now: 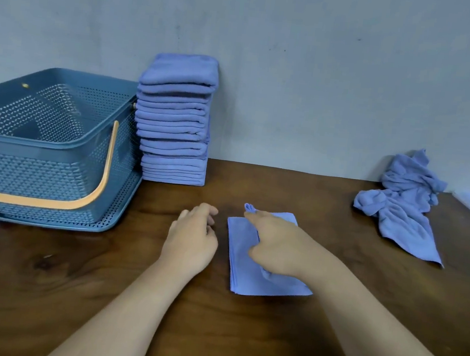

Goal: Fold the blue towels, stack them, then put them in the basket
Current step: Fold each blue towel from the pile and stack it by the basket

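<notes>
The perforated plastic basket (57,142) stands at the left, touching a tall stack of folded towels (176,119). The left hand (192,237) rests empty and loosely curled on the wooden table (72,276). The right hand (276,246) lies on a flat, soft, rectangular towel (246,283); I cannot tell if it pinches. This fold looks nearly finished, and next the edges need aligning. Crumpled towels (405,201) wait at the right.

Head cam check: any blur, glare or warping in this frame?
Head view: soft, even light, no harsh glare on the table; basket at left looks stretched and blurred by the wide lens; towel stack and the towel under the right hand read clearly; the right edge is blurry.
</notes>
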